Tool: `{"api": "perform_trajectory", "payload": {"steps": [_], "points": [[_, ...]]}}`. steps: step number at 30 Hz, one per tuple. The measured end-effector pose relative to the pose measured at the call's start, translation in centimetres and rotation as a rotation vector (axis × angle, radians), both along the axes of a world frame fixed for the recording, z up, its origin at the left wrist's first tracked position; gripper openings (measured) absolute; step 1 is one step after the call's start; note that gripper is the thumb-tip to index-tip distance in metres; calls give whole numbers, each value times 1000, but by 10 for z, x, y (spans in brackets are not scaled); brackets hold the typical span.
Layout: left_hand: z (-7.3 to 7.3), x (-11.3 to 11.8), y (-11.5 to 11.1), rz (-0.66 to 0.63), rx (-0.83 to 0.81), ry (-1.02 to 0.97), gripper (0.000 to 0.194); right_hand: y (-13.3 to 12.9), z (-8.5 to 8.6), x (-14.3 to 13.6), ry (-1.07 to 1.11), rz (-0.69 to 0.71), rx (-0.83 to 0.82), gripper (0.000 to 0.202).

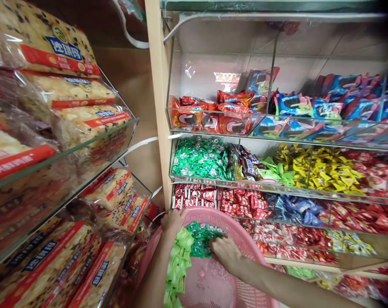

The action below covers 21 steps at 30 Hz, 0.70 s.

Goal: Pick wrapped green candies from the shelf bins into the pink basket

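A pink plastic basket point(250, 239) with perforated walls is in front of me, tilted toward me. My left hand point(172, 220) is closed on its far left rim. Inside the basket my right hand point(224, 251) has its fingers curled at a pile of dark green wrapped candies point(202, 235); the fingertips are partly hidden among the wrappers. Light green packets point(179, 261) lie along the basket's left side, next to my left forearm. The basket's floor shows pink between the packets and my right arm.
Glass-fronted shelves rise beyond the basket. A bin of green candies point(198, 158) sits above it, with yellow candies point(325, 169) further right and orange packs point(213, 113) on top. At left, a glass-edged shelf point(94, 139) holding packaged sachima cakes point(55, 252) juts close to my left arm.
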State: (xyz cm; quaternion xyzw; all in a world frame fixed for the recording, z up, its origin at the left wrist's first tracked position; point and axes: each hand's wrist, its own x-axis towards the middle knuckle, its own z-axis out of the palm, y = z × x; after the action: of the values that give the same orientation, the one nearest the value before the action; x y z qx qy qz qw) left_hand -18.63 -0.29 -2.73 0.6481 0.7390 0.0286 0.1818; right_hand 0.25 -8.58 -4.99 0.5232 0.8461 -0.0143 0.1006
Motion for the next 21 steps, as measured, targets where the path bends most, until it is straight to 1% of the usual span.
{"api": "perform_trajectory", "payload": {"steps": [5,9,12,14,15,17,18,19,21], "points": [[0,1,0,5,-6,1,71,-3,-2,0,27,41,30,18],[-1,0,1,7,-5,-5,72,-2,-10,-1,19,66,42,13],[-1,0,1,11,-4,-8,72,0,-18,-2,37,73,63,13],[-1,0,1,8,-5,-8,73,0,-18,-3,54,87,83,12],[-1,0,1,7,-5,-8,73,0,-15,-4,58,100,94,11],[-1,0,0,3,-5,-9,73,0,-1,-8,61,132,116,8],[0,0,0,3,-6,-8,72,1,11,-11,65,148,128,8],[0,0,0,2,-5,-5,72,2,25,-15,72,164,139,9],[0,0,0,-2,-8,0,71,9,62,-22,116,189,164,15]]}}
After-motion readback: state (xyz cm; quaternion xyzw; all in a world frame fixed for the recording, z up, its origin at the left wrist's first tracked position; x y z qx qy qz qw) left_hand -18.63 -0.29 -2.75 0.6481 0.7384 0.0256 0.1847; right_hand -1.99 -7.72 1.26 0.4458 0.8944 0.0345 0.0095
